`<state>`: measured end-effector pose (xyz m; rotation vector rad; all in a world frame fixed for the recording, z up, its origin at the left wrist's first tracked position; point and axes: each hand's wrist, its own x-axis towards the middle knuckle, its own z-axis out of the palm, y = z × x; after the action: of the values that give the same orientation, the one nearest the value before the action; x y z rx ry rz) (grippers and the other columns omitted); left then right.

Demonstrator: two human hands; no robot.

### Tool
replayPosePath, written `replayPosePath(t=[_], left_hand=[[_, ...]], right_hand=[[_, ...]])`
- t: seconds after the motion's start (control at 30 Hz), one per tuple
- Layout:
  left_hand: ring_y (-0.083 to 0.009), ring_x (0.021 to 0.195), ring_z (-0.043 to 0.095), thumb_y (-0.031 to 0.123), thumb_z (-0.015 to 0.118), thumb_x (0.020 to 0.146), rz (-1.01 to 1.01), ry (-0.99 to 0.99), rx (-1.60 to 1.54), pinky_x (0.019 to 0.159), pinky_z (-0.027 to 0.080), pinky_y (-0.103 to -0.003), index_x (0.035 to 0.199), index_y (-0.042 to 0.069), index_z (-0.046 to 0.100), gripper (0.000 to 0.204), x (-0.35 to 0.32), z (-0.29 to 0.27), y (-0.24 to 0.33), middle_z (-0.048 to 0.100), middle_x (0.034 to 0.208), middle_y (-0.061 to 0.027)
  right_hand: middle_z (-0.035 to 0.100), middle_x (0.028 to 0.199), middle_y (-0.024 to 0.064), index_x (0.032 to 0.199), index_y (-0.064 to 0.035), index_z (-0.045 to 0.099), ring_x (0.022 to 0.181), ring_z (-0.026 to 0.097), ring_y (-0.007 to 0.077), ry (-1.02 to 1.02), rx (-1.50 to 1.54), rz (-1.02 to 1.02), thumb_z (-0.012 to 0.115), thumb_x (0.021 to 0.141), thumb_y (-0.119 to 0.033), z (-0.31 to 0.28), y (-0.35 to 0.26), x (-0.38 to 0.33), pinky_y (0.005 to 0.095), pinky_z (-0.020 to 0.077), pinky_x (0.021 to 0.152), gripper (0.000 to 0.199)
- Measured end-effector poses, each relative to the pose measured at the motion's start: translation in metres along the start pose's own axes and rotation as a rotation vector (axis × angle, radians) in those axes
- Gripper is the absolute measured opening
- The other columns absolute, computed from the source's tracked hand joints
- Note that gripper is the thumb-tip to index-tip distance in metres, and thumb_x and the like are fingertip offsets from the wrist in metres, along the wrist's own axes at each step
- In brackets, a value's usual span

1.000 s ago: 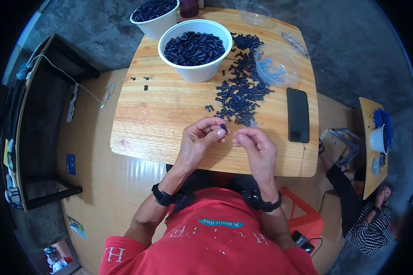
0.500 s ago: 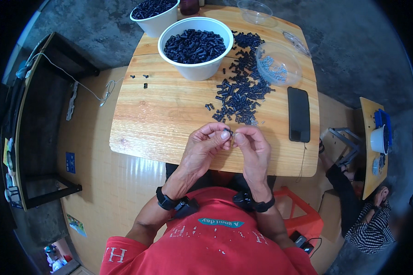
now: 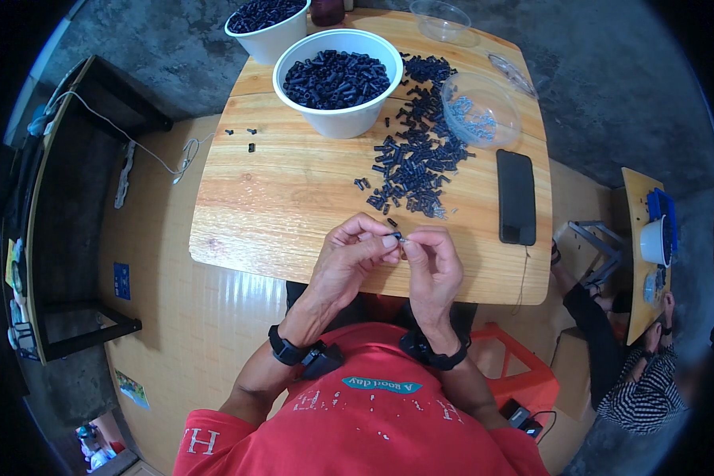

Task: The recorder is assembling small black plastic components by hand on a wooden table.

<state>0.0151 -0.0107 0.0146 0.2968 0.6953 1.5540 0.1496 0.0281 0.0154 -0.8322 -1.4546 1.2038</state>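
Observation:
Close to the table's near edge, my left hand (image 3: 351, 255) pinches a small black plastic tubular piece (image 3: 397, 236) between thumb and fingertips. My right hand (image 3: 435, 262) meets it from the other side, thumb and forefinger pressed together at the end of the piece. Whatever those right fingertips hold is too small to make out. Just beyond the fingers spreads a loose pile of black plastic pieces (image 3: 416, 170). One single black piece (image 3: 393, 223) lies right by my left fingertips.
Behind the pile stand a white tub (image 3: 341, 123) full of black pieces and a clear bowl (image 3: 508, 131) with small silvery parts. A second white tub (image 3: 274, 46) is at the back left. A dark phone (image 3: 516, 198) lies right. Another person (image 3: 639, 397) sits at a side table (image 3: 636, 238).
Both hands have shifted slightly toward me, fingertips still together at the black piece. A loose piece beside the left fingers now shows. The other person's hands have moved apart at the side table.

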Motion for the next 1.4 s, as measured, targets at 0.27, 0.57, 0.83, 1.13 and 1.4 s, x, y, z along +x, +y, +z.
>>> replayPosePath(t=[0.27,0.57,0.83,1.13,1.4], left_hand=[[-0.0164,0.077,0.065,0.0,0.066,0.086,-0.023,-0.029,0.079,0.074,0.054,-0.028,0.095,0.002,0.064,0.009,-0.001,0.004,-0.002,0.069,0.087,-0.0115],[-0.0158,0.078,0.063,-0.001,0.066,0.085,0.024,-0.019,0.157,0.074,0.052,-0.029,0.094,0.001,0.064,0.009,-0.003,0.006,-0.003,0.067,0.088,-0.0099],[-0.0157,0.077,0.062,-0.001,0.067,0.084,0.051,-0.002,0.194,0.074,0.051,-0.028,0.093,0.001,0.064,0.01,-0.001,0.005,-0.006,0.067,0.087,-0.0097],[-0.0157,0.077,0.063,-0.001,0.067,0.084,0.078,0.021,0.27,0.074,0.052,-0.028,0.093,0.001,0.063,0.01,-0.003,0.003,-0.006,0.067,0.09,-0.01],[-0.0125,0.078,0.064,0.0,0.067,0.085,-0.004,0.056,0.226,0.074,0.052,-0.025,0.093,0.0,0.065,0.009,-0.012,-0.003,0.0,0.068,0.084,-0.0076]], right_hand=[[0.058,0.092,0.0045,0.098,0.0012,0.057,0.083,0.058,0.01,0.012,0.127,0.168,0.06,0.093,-0.006,-0.005,-0.004,-0.001,0.0229,0.0469,0.074,0.009],[0.058,0.091,0.0043,0.096,0.0012,0.058,0.083,0.056,0.0101,0.036,0.078,0.174,0.062,0.092,-0.006,-0.004,-0.005,-0.001,0.0232,0.0457,0.075,0.009],[0.058,0.092,0.005,0.094,0.0015,0.059,0.084,0.057,0.0111,0.079,0.067,0.165,0.062,0.091,-0.006,-0.005,-0.005,-0.001,0.0233,0.0459,0.076,0.009],[0.061,0.092,0.0107,0.093,0.002,0.062,0.079,0.062,0.0199,0.005,-0.175,0.019,0.063,0.09,-0.006,-0.003,-0.015,-0.001,0.029,0.0504,0.071,0.009],[0.06,0.103,0.0141,0.111,0.0004,0.066,0.086,0.063,0.0271,-0.072,-0.494,-0.296,0.062,0.086,0.0,-0.004,-0.008,-0.02,0.0339,0.0524,0.069,0.026]])
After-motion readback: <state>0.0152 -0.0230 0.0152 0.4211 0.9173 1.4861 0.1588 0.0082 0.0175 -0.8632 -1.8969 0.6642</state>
